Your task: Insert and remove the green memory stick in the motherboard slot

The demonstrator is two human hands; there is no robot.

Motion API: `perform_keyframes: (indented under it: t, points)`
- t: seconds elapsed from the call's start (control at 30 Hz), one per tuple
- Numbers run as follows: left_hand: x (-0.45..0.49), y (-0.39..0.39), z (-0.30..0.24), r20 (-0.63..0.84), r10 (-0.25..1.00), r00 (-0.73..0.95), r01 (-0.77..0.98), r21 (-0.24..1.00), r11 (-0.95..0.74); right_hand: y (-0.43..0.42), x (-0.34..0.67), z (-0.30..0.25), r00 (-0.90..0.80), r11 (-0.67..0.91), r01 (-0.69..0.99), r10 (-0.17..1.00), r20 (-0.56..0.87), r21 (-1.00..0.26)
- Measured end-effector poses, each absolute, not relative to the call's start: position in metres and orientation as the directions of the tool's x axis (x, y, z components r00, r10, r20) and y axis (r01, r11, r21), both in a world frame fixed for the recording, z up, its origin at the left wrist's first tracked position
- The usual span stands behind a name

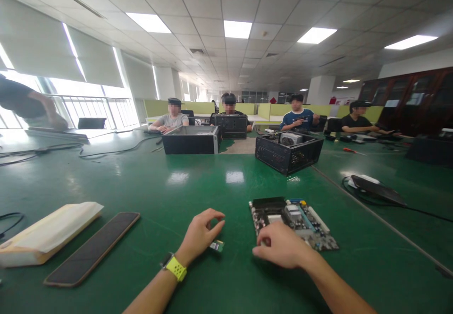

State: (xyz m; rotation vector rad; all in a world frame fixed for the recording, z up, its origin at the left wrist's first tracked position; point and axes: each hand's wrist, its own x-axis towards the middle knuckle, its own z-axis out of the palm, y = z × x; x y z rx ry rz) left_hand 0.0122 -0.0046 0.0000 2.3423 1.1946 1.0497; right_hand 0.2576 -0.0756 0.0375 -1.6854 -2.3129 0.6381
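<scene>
My left hand [201, 233], with a yellow-green watch strap [176, 269] at the wrist, is over the table with nothing visible in it. Its fingers are bent, and a gap shows between thumb and forefinger. Just beneath it lies a small green memory module [217, 246], partly covered by the hand. A motherboard [314, 231] with several slots and connectors lies flat to the right. My right hand [281, 244] is at the board's near left edge, its fingers curled and tips together; what they hold, if anything, is hidden.
On the left of the green table [148, 186] lie a paper-wrapped package [49, 231] and a dark flat panel [95, 248]. Two computer cases [191, 144] [288, 151] stand farther back. A black device with cables [378, 189] is at right. Several people sit across the table.
</scene>
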Motion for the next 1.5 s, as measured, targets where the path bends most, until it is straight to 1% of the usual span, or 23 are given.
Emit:
perform_keyframes:
  t: [0.03, 0.07, 0.1, 0.13, 0.17, 0.2, 0.23, 0.27, 0.3, 0.33, 0.4, 0.5, 0.57, 0.73, 0.93, 1.23, 1.37, 1.5]
  points:
    - [0.012, -0.005, 0.000, 0.471, 0.788, 0.396, 0.560, 0.556, -0.614, -0.081, 0.250, 0.039, -0.475, 0.292, 0.733, 0.866, -0.155, -0.615]
    - [0.013, -0.005, 0.000, 0.472, 0.781, 0.408, 0.551, 0.555, -0.623, -0.085, 0.245, 0.041, -0.594, 0.279, 0.600, 0.783, -0.184, -0.750]
    - [0.013, -0.005, -0.001, 0.471, 0.775, 0.421, 0.544, 0.553, -0.631, -0.086, 0.242, 0.042, -0.656, 0.247, 0.486, 0.736, -0.164, -0.838]
    - [0.013, -0.005, -0.001, 0.468, 0.770, 0.434, 0.539, 0.550, -0.638, -0.085, 0.241, 0.043, -0.651, 0.234, 0.414, 0.751, -0.106, -0.880]
    - [0.013, -0.005, -0.001, 0.462, 0.767, 0.446, 0.535, 0.549, -0.642, -0.082, 0.243, 0.042, -0.579, 0.261, 0.393, 0.815, -0.017, -0.882]
    - [0.013, -0.005, -0.002, 0.456, 0.766, 0.453, 0.535, 0.549, -0.642, -0.077, 0.247, 0.041, -0.456, 0.311, 0.426, 0.885, 0.095, -0.849]
    - [0.013, -0.005, -0.002, 0.448, 0.768, 0.457, 0.536, 0.551, -0.640, -0.071, 0.252, 0.039, -0.322, 0.355, 0.501, 0.923, 0.211, -0.789]
    - [0.013, -0.005, -0.003, 0.440, 0.771, 0.461, 0.538, 0.552, -0.637, -0.064, 0.258, 0.035, -0.218, 0.375, 0.588, 0.927, 0.306, -0.717]
    - [0.013, -0.005, -0.003, 0.433, 0.771, 0.466, 0.540, 0.552, -0.636, -0.057, 0.264, 0.031, -0.156, 0.371, 0.666, 0.917, 0.366, -0.647]
    - [0.013, -0.005, -0.003, 0.426, 0.770, 0.475, 0.539, 0.550, -0.638, -0.051, 0.270, 0.026, -0.126, 0.354, 0.724, 0.911, 0.392, -0.591]
    - [0.014, -0.006, -0.003, 0.413, 0.758, 0.505, 0.531, 0.543, -0.650, -0.042, 0.278, 0.017, -0.119, 0.310, 0.786, 0.925, 0.362, -0.535]
    - [0.014, -0.007, -0.002, 0.398, 0.740, 0.542, 0.524, 0.529, -0.668, -0.038, 0.280, 0.005, -0.127, 0.252, 0.816, 0.956, 0.264, -0.521]
    - [0.015, -0.007, -0.002, 0.395, 0.737, 0.549, 0.529, 0.518, -0.672, -0.039, 0.276, 0.002, -0.128, 0.235, 0.833, 0.963, 0.238, -0.501]
    - [0.015, -0.008, -0.001, 0.401, 0.727, 0.557, 0.530, 0.503, -0.683, -0.040, 0.271, 0.002, -0.103, 0.211, 0.853, 0.965, 0.243, -0.477]
    - [0.015, -0.009, -0.001, 0.426, 0.725, 0.542, 0.534, 0.492, -0.688, -0.035, 0.273, -0.001, -0.103, 0.229, 0.839, 0.957, 0.271, -0.493]
    - [0.016, -0.008, 0.000, 0.413, 0.722, 0.555, 0.542, 0.480, -0.690, -0.033, 0.271, 0.000, -0.071, 0.185, 0.854, 0.968, 0.242, -0.486]
    - [0.017, -0.009, 0.000, 0.419, 0.721, 0.552, 0.534, 0.486, -0.692, -0.033, 0.270, 0.000, -0.084, 0.202, 0.850, 0.964, 0.253, -0.486]
    - [0.017, -0.008, -0.002, 0.433, 0.727, 0.533, 0.526, 0.503, -0.685, -0.033, 0.270, 0.000, -0.070, 0.185, 0.855, 0.967, 0.247, -0.484]
